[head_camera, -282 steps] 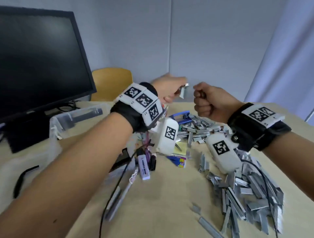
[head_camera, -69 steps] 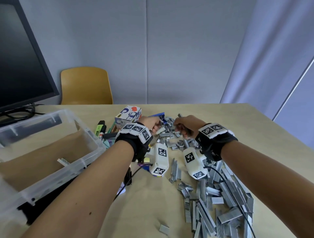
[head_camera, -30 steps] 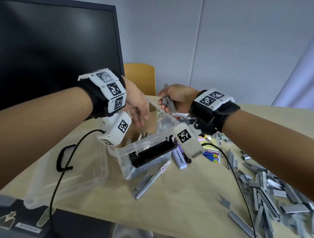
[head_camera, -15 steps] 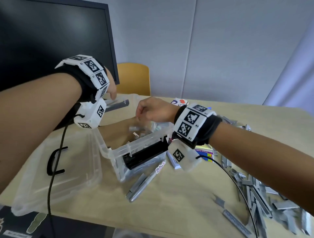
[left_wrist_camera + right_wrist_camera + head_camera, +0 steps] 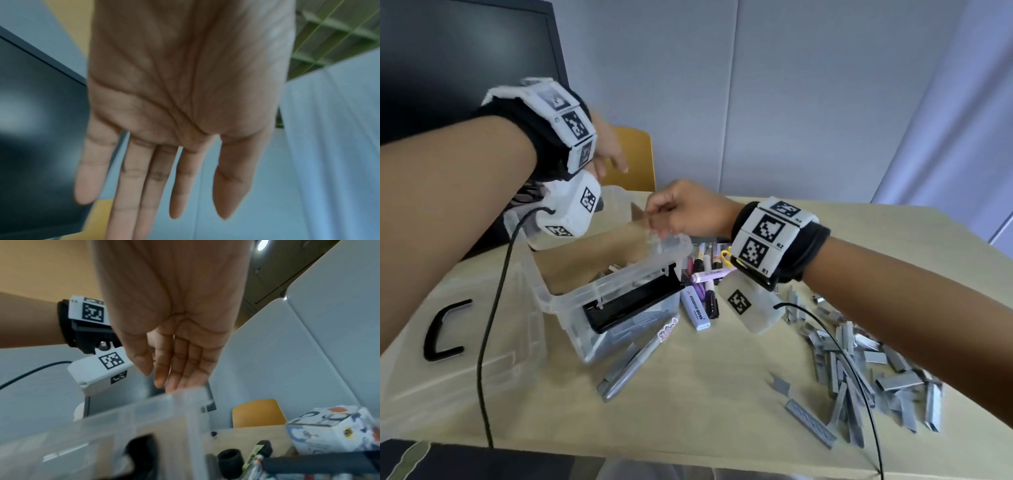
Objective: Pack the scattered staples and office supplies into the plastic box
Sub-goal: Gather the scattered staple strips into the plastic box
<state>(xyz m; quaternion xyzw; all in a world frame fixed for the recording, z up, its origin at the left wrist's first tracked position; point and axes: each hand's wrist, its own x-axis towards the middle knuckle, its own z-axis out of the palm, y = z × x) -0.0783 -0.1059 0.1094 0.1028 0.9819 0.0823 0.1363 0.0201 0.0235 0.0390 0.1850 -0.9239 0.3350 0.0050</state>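
Clear plastic box [image 5: 616, 291] stands on the wooden table [image 5: 705, 377], left of the middle, with a black latch on its near wall and a few staple strips inside; its lid [image 5: 465, 342] with a black handle lies flat just beside it on the left. Over the far right corner of the box hangs the right hand [image 5: 681, 212], fingers loosely stretched downward and holding nothing; the left hand [image 5: 606, 147] is raised higher above the far side of the box, its fingers [image 5: 133, 186] straight and spread, also with nothing in it. Right of the box lie markers [image 5: 705, 270] and a pale highlighter [image 5: 695, 308]; a grey pen [image 5: 633, 363] lies in front; a big heap of staples [image 5: 866, 373] stays scattered further right.
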